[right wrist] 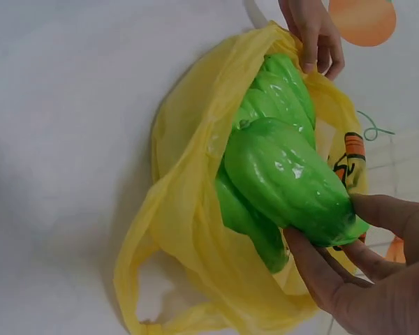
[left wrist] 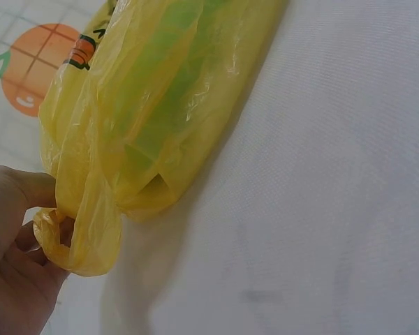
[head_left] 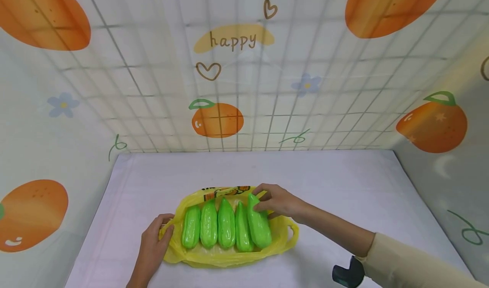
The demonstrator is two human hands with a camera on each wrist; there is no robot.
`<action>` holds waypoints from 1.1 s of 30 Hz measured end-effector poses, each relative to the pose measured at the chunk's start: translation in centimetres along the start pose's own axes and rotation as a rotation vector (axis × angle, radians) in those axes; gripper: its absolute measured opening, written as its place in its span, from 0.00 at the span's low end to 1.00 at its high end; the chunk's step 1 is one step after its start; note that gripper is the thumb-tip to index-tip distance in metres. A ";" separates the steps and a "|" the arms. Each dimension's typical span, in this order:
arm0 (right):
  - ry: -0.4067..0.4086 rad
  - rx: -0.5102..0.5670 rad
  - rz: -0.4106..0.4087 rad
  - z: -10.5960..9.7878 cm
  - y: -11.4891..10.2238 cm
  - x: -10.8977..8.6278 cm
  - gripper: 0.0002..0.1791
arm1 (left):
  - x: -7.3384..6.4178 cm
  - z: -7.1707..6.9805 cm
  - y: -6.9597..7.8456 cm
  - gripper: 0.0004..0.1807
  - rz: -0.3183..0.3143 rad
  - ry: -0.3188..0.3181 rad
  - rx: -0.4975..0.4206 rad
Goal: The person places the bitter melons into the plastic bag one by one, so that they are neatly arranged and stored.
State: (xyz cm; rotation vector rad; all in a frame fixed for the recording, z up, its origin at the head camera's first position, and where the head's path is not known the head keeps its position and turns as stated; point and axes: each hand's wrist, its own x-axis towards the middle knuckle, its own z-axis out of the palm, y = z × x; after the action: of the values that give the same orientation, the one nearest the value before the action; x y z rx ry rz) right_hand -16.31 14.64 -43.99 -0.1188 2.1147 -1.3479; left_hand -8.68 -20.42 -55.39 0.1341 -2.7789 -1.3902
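A yellow plastic bag (head_left: 214, 260) lies spread on the table with its mouth open upward. Several glossy green, elongated gourd-like vegetables (head_left: 226, 224) lie side by side in it. My right hand (head_left: 280, 201) pinches the upper end of the rightmost green gourd-like vegetable (head_left: 259, 228); in the right wrist view this vegetable (right wrist: 286, 174) overlaps the others, its end between thumb and fingers. At the bag's left end, my left hand (head_left: 154, 237) holds the edge. The left wrist view has the bag's handle loop (left wrist: 98, 244) between the left thumb and fingers.
The white table (head_left: 344, 182) extends around the bag. Behind it stands a backdrop (head_left: 160, 88) printed with oranges, and similar panels flank both sides. A second handle loop (head_left: 293, 233) sticks out at the bag's right. A dark object (head_left: 348, 274) shows by the right sleeve.
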 end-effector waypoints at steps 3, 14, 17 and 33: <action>0.006 0.004 0.006 0.4 0.0 0.2 0.25 | 0.0 0.0 -0.1 0.14 0.001 0.001 0.001; 0.040 -0.022 -0.015 1.3 0.8 0.3 0.26 | 0.0 0.0 0.0 0.14 -0.015 -0.006 0.004; 0.048 -0.059 -0.027 1.4 1.0 0.4 0.25 | 0.0 0.0 0.0 0.14 -0.013 -0.005 0.002; 0.069 -0.142 -0.062 1.1 0.5 0.1 0.25 | 0.1 0.0 -0.1 0.14 -0.013 -0.008 0.005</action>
State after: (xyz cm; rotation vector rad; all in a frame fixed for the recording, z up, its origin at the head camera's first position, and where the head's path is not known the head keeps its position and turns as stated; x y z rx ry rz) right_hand -15.68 14.00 -44.77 -0.2003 2.2813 -1.2529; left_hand -8.77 -20.50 -55.44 0.1464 -2.7932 -1.3902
